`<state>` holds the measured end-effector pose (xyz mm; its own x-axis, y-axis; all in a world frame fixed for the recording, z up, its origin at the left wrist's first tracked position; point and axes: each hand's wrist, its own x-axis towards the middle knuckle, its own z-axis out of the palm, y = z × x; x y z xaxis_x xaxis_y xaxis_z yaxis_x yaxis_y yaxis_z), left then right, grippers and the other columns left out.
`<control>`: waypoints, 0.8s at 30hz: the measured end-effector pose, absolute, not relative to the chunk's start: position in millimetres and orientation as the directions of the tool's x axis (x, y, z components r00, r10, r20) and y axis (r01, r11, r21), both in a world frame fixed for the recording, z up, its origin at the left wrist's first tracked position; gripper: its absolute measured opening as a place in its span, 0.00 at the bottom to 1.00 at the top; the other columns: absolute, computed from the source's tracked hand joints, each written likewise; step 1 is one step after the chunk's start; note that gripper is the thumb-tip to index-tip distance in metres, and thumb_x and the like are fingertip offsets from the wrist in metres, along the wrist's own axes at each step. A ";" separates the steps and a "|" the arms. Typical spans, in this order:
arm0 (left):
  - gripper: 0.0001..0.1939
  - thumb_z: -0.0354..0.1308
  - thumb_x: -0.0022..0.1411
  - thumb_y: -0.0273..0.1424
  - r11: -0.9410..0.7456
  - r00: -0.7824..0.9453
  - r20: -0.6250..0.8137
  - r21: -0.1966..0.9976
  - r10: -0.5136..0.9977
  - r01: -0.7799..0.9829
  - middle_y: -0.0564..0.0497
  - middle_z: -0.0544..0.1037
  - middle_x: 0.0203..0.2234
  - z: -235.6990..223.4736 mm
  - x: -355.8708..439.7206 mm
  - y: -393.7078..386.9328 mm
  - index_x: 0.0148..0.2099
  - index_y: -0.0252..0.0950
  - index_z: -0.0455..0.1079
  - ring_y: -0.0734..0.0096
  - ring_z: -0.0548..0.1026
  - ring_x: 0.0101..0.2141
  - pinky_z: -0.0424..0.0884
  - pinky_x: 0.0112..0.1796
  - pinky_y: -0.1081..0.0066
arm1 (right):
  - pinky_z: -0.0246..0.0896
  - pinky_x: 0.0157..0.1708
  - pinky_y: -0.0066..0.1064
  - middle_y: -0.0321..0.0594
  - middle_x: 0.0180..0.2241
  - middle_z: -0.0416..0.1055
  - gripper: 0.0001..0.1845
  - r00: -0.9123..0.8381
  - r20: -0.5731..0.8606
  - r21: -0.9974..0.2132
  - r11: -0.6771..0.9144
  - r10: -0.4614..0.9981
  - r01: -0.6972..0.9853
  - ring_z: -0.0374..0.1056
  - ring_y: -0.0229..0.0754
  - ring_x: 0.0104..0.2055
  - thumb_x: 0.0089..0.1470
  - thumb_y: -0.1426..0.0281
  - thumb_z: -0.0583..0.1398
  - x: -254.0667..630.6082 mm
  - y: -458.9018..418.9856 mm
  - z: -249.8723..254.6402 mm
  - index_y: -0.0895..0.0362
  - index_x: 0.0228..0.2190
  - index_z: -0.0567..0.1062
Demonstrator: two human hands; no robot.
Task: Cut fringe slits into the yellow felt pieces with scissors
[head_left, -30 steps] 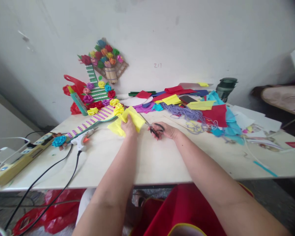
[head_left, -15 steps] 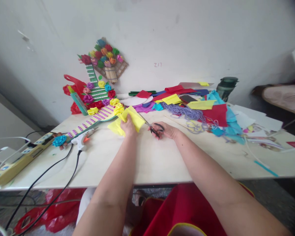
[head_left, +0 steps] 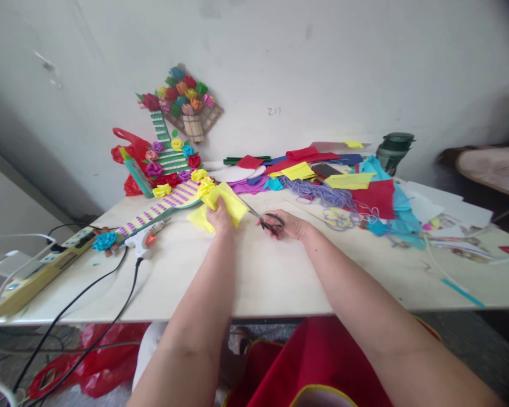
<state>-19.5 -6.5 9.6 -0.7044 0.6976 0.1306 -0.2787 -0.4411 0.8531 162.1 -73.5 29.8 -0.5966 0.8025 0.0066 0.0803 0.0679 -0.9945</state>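
Note:
Yellow crepe-like paper [head_left: 236,210] is pinched in my left hand [head_left: 220,217], above the white table. My right hand [head_left: 286,224] is closed round the black handles of a pair of scissors [head_left: 272,221]. The blades point up and left, reaching the paper's right edge; whether they are cutting into it I cannot make out. Just beyond the paper, yellow paper flowers [head_left: 206,186] sit on a craft board with purple and white stripes [head_left: 169,202].
A glue gun [head_left: 138,242] and a power strip [head_left: 55,270] with cords lie at the left. Coloured paper sheets [head_left: 297,171], purple yarn [head_left: 320,193] and a dark bottle [head_left: 393,152] are at the back right. A paper-flower basket [head_left: 193,128] stands against the wall.
The whole view has shifted slightly. Both hands keep nearly the same place, with the paper and scissors still held.

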 end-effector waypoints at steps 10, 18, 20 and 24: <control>0.12 0.58 0.51 0.33 -0.448 -0.711 0.120 0.845 0.693 -0.293 0.48 0.74 0.31 14.1 -18.8 -11.2 0.37 0.32 0.68 0.74 0.73 0.29 0.70 0.31 0.74 | 0.44 0.10 0.21 0.32 0.16 0.63 0.19 -0.547 -0.022 -0.999 0.006 0.837 0.049 0.56 0.28 0.13 0.48 0.59 0.57 159.9 -75.7 32.5 0.63 0.33 0.70; 0.11 0.58 0.52 0.33 -0.436 -0.709 0.126 0.857 0.693 -0.274 0.48 0.74 0.30 15.2 -19.5 -12.7 0.37 0.32 0.68 0.75 0.72 0.28 0.70 0.30 0.75 | 0.37 0.09 0.21 0.31 0.15 0.63 0.21 -0.527 -0.019 -0.998 0.018 0.850 0.065 0.54 0.27 0.12 0.43 0.58 0.60 159.3 -73.4 30.4 0.63 0.32 0.71; 0.11 0.58 0.52 0.34 -0.433 -0.709 0.130 0.861 0.693 -0.266 0.48 0.74 0.31 14.9 -19.9 -13.0 0.37 0.33 0.68 0.74 0.72 0.28 0.71 0.31 0.74 | 0.37 0.09 0.21 0.31 0.15 0.63 0.20 -0.517 -0.027 -0.998 0.008 0.855 0.065 0.54 0.27 0.12 0.43 0.59 0.60 158.5 -74.3 31.7 0.63 0.32 0.71; 0.11 0.58 0.52 0.33 -0.427 -0.717 0.121 0.866 0.686 -0.262 0.48 0.73 0.30 16.1 -20.3 -14.1 0.37 0.32 0.68 0.72 0.73 0.30 0.71 0.32 0.73 | 0.39 0.09 0.21 0.30 0.14 0.63 0.18 -0.498 -0.042 -0.997 -0.008 0.866 0.071 0.54 0.27 0.11 0.43 0.60 0.60 157.5 -75.1 32.8 0.62 0.31 0.71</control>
<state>-20.3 -14.1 16.1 -0.7175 0.6860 0.1212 -0.2619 -0.4269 0.8655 157.5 -75.1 32.8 -0.4981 0.8661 -0.0422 0.0710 -0.0078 -0.9974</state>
